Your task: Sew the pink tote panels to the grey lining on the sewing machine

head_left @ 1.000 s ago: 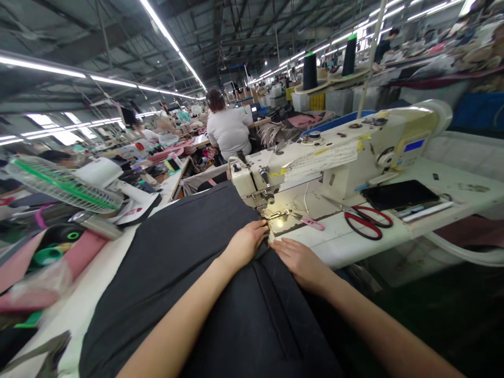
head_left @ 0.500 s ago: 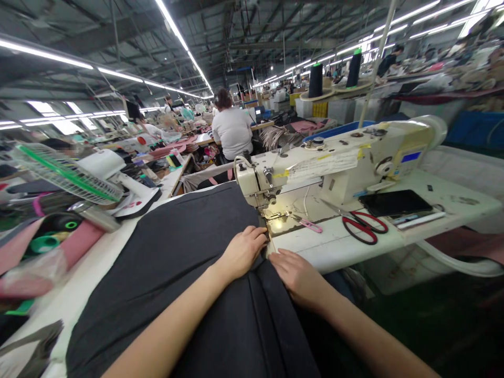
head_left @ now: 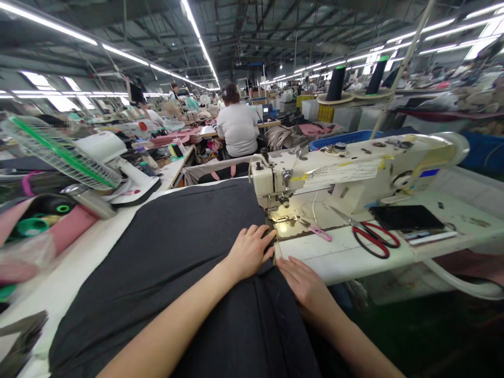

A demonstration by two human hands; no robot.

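Note:
Black fabric is spread over the sewing table and hangs down toward me between my arms. My left hand lies on it just in front of the needle area, fingers stretched out and slightly apart. At the fabric's right edge, my right hand grips the cloth, fingers on top and thumb hidden. A narrow pale strip shows between the fingertips of both hands. The cream sewing machine stands just beyond, its lamp lighting the metal plate and presser foot at the cloth's edge.
Pink-handled snips, red-and-black scissors and a black phone lie right of the needle. A fan and a metal flask stand left. A person in a white shirt sits ahead, facing away.
The camera view has shifted, so the machine sits lower and farther right. My left hand's fingers have spread slightly. Both hands stay at the fabric edge by the needle.

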